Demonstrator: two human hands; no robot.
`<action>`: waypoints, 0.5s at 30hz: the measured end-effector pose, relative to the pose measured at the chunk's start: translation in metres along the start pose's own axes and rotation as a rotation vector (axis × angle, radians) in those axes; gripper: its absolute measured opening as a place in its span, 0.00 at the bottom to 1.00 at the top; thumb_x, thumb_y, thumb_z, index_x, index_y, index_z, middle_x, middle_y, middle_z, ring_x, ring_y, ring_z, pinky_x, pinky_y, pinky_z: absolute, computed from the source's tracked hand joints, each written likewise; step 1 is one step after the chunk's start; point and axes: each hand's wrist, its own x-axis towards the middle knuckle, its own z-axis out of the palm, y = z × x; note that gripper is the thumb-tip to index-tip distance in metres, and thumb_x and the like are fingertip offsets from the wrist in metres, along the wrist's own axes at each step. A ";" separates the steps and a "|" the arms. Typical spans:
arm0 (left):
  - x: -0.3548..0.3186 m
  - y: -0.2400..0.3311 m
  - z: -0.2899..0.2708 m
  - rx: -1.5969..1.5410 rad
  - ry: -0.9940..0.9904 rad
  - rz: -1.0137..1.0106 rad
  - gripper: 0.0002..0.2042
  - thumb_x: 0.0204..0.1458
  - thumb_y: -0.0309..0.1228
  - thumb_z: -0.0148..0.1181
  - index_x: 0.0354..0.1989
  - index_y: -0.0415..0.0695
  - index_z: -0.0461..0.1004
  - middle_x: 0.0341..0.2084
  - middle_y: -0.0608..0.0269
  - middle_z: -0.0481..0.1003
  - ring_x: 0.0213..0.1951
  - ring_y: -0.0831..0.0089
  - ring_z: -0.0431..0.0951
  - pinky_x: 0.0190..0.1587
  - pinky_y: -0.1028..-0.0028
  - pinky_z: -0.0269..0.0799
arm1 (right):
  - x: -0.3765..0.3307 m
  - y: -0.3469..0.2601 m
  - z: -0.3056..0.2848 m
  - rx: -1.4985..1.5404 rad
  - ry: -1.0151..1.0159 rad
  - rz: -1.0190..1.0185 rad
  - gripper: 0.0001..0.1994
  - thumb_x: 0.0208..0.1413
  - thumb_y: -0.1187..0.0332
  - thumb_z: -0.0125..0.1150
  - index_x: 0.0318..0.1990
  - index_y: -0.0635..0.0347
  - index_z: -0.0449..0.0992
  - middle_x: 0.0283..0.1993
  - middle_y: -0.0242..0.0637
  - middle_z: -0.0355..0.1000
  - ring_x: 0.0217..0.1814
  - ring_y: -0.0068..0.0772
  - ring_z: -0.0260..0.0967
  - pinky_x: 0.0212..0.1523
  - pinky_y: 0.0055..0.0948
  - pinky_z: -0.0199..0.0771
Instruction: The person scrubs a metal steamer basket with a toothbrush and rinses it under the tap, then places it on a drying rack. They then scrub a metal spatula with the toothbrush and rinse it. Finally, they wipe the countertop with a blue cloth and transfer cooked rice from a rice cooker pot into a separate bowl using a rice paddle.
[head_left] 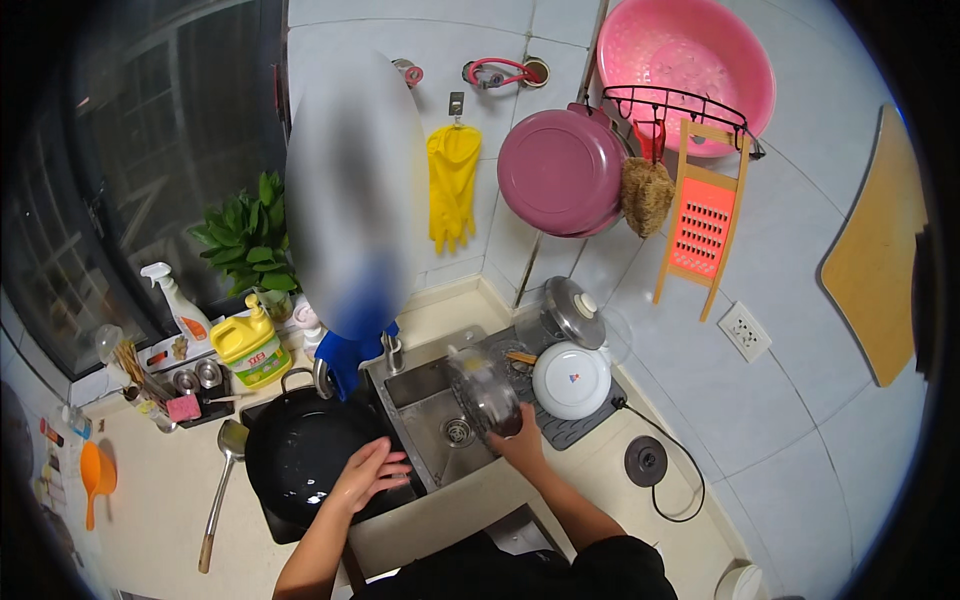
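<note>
My right hand (pixel 518 440) grips the rim of a round see-through lid (pixel 482 392), which looks like glass and is smeared by motion. The lid is tilted over the steel sink (pixel 432 462), whose drain shows beside it. My left hand (pixel 372 475) is empty, fingers apart, above the right side of a wide black wok (pixel 300 450). Wet spots gleam on the wok's inner surface. A blue cloth (pixel 345 362) hangs by the tap, between wok and sink.
Right of the sink, a white plate (pixel 571 381) and a steel lid (pixel 575 310) rest on a dark drying mat (pixel 580 428). A corded black base (pixel 646 461) lies farther right. Left are a ladle (pixel 222 480) and a yellow detergent jug (pixel 250 350). Blur hides part of the back wall.
</note>
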 end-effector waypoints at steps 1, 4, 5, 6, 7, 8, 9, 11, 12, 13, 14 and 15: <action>0.005 0.009 0.017 -0.062 -0.016 -0.071 0.20 0.53 0.45 0.51 0.43 0.39 0.66 0.32 0.57 0.72 0.36 0.67 0.74 0.42 0.64 0.74 | -0.008 -0.022 -0.005 0.088 -0.175 0.020 0.26 0.31 0.71 0.67 0.43 0.59 0.63 0.30 0.38 0.65 0.38 0.37 0.66 0.42 0.35 0.65; 0.028 0.010 0.058 -0.205 -0.157 -0.205 0.18 0.52 0.45 0.53 0.40 0.41 0.67 0.28 0.59 0.72 0.35 0.68 0.74 0.42 0.61 0.73 | -0.032 -0.029 -0.021 -0.479 -0.205 -0.568 0.23 0.31 0.74 0.64 0.41 0.57 0.66 0.29 0.37 0.63 0.38 0.40 0.63 0.48 0.40 0.60; 0.038 0.009 0.064 -0.234 -0.212 -0.223 0.17 0.52 0.43 0.53 0.39 0.42 0.67 0.27 0.60 0.71 0.34 0.68 0.74 0.42 0.60 0.72 | -0.039 -0.026 -0.017 -0.493 -0.124 -0.656 0.22 0.30 0.77 0.61 0.40 0.55 0.67 0.29 0.37 0.62 0.38 0.42 0.61 0.52 0.43 0.55; 0.048 0.002 0.063 -0.220 -0.202 -0.216 0.15 0.51 0.41 0.54 0.38 0.43 0.67 0.26 0.61 0.71 0.33 0.68 0.74 0.41 0.59 0.72 | -0.038 -0.029 -0.022 -0.520 -0.137 -0.691 0.22 0.31 0.76 0.62 0.40 0.55 0.67 0.32 0.37 0.62 0.40 0.43 0.61 0.53 0.43 0.55; 0.060 -0.007 0.057 -0.205 -0.186 -0.203 0.13 0.51 0.38 0.54 0.38 0.43 0.67 0.26 0.62 0.71 0.32 0.68 0.74 0.41 0.59 0.72 | -0.035 -0.036 -0.028 -0.540 -0.152 -0.732 0.22 0.31 0.76 0.62 0.41 0.54 0.68 0.34 0.38 0.63 0.42 0.43 0.61 0.53 0.44 0.56; 0.071 -0.018 0.049 -0.191 -0.169 -0.191 0.11 0.50 0.36 0.54 0.37 0.44 0.67 0.25 0.63 0.70 0.31 0.68 0.74 0.40 0.59 0.72 | -0.033 -0.043 -0.034 -0.559 -0.168 -0.772 0.22 0.32 0.76 0.63 0.41 0.54 0.68 0.36 0.38 0.64 0.44 0.44 0.62 0.53 0.44 0.56; 0.082 -0.030 0.032 -0.286 -0.234 -0.217 0.10 0.44 0.26 0.51 0.37 0.42 0.67 0.28 0.62 0.72 0.31 0.67 0.75 0.38 0.59 0.73 | -0.026 -0.048 -0.042 -0.417 -0.166 -0.667 0.23 0.34 0.75 0.63 0.44 0.53 0.67 0.39 0.38 0.64 0.47 0.43 0.61 0.54 0.45 0.56; 0.070 -0.021 0.050 -0.306 -0.201 -0.105 0.11 0.41 0.22 0.49 0.36 0.41 0.68 0.30 0.59 0.73 0.32 0.66 0.75 0.36 0.60 0.73 | -0.018 -0.048 -0.069 -0.146 -0.160 -0.423 0.25 0.38 0.74 0.62 0.49 0.52 0.66 0.44 0.39 0.65 0.52 0.43 0.61 0.56 0.47 0.55; 0.065 -0.017 0.057 -0.311 -0.190 -0.052 0.12 0.39 0.20 0.48 0.35 0.40 0.68 0.31 0.58 0.73 0.33 0.66 0.75 0.35 0.61 0.73 | -0.011 -0.035 -0.078 -0.049 -0.095 -0.261 0.27 0.39 0.73 0.62 0.52 0.52 0.64 0.46 0.40 0.65 0.54 0.42 0.60 0.55 0.46 0.57; 0.080 -0.031 0.040 -0.307 -0.226 -0.004 0.21 0.34 0.19 0.44 0.42 0.34 0.68 0.38 0.53 0.73 0.40 0.62 0.74 0.43 0.62 0.70 | 0.001 -0.019 -0.083 0.049 -0.028 -0.112 0.29 0.40 0.72 0.62 0.54 0.53 0.61 0.49 0.41 0.64 0.56 0.41 0.59 0.54 0.46 0.58; 0.087 -0.032 0.037 -0.314 -0.267 -0.004 0.20 0.33 0.19 0.44 0.41 0.34 0.68 0.38 0.53 0.73 0.40 0.62 0.74 0.44 0.63 0.70 | 0.007 -0.007 -0.084 0.149 0.033 0.048 0.31 0.42 0.71 0.62 0.57 0.53 0.58 0.51 0.42 0.63 0.58 0.39 0.58 0.53 0.45 0.60; 0.090 -0.033 0.033 -0.320 -0.294 -0.002 0.20 0.33 0.19 0.44 0.41 0.34 0.68 0.38 0.53 0.73 0.41 0.61 0.74 0.45 0.64 0.70 | 0.012 -0.011 -0.081 0.353 -0.134 0.226 0.32 0.42 0.71 0.61 0.58 0.55 0.56 0.52 0.43 0.63 0.57 0.38 0.58 0.52 0.42 0.61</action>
